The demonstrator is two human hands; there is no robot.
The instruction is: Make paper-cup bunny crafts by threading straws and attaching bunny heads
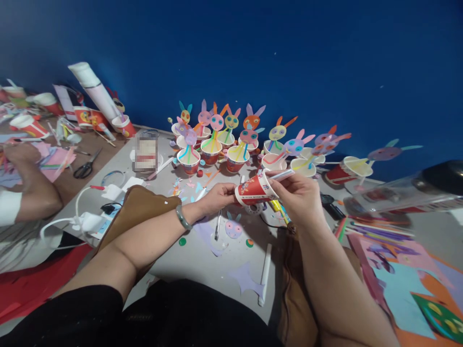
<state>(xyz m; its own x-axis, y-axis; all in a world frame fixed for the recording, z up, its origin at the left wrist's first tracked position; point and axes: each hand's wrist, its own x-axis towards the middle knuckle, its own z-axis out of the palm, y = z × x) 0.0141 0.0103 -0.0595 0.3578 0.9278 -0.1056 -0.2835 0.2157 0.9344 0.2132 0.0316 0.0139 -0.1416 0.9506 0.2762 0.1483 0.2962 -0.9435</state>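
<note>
A red and white paper cup (pixel 254 189) lies on its side in the air between my hands. The fingers of my left hand (pixel 219 198) are closed on its base. My right hand (pixel 301 193) grips it at the rim, where pale strips (pixel 283 174) stick out of the mouth; their far ends are hidden. Under the cup, a purple paper rabbit face (pixel 233 227) with pink eyes rests on the table beside a pen (pixel 218 225). Behind it stand several paper cups (pixel 188 162) with paper rabbit heads on coloured strips.
Purple paper scraps (pixel 246 278) and a white marker (pixel 265 275) lie near my body. On the right are a clear bottle (pixel 394 195) and coloured paper sheets (pixel 401 294). A power strip with chargers (pixel 94 218), scissors (pixel 87 166) and another person's arm (pixel 39 185) are left.
</note>
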